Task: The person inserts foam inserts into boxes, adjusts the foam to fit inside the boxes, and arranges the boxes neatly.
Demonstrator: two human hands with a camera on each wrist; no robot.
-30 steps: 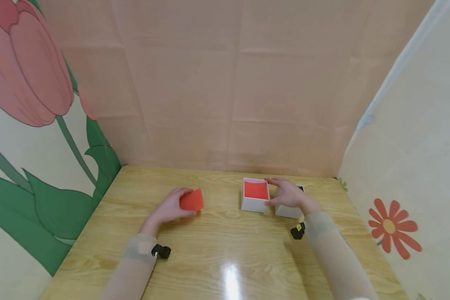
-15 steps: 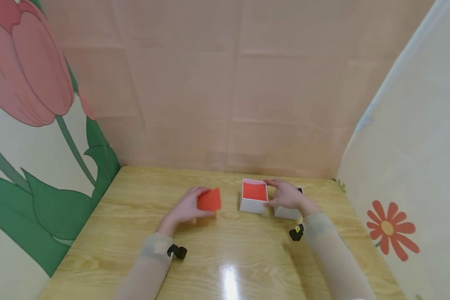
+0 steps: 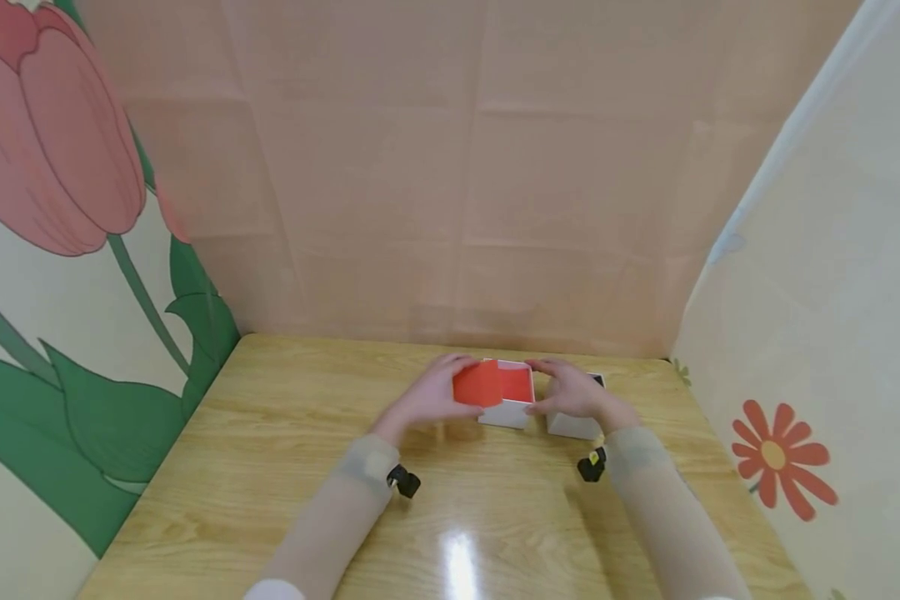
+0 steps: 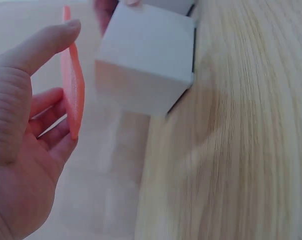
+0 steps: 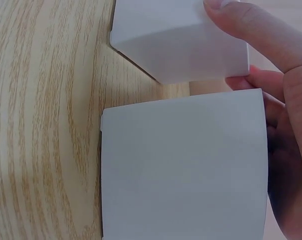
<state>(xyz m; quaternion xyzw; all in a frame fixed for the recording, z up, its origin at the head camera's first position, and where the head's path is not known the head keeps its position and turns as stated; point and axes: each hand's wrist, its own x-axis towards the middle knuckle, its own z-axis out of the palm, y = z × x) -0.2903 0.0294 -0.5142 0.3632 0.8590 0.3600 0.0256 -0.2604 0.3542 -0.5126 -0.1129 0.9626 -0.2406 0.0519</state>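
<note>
A thin red foam square (image 3: 477, 385) is pinched in my left hand (image 3: 429, 393), thumb on the near side and fingers behind. The left wrist view shows the foam (image 4: 72, 87) edge-on, slightly bent and raised above the table. It overlaps the left part of an open white box (image 3: 504, 415) in the head view; red shows inside that box. My right hand (image 3: 576, 392) holds this box by its right side, thumb at the near corner, index finger at the far one. The palm lies over a second white box (image 5: 186, 165).
The second box has something black (image 3: 598, 380) at its top and stands just right of the first, a narrow gap between them. Both are on a wooden table (image 3: 330, 367). A pinkish cloth (image 3: 360, 167) hangs behind; flower-printed sheets flank both sides.
My left hand has carried the red foam square rightward from the left part of the table to the first white box. My right hand stays on that box.
</note>
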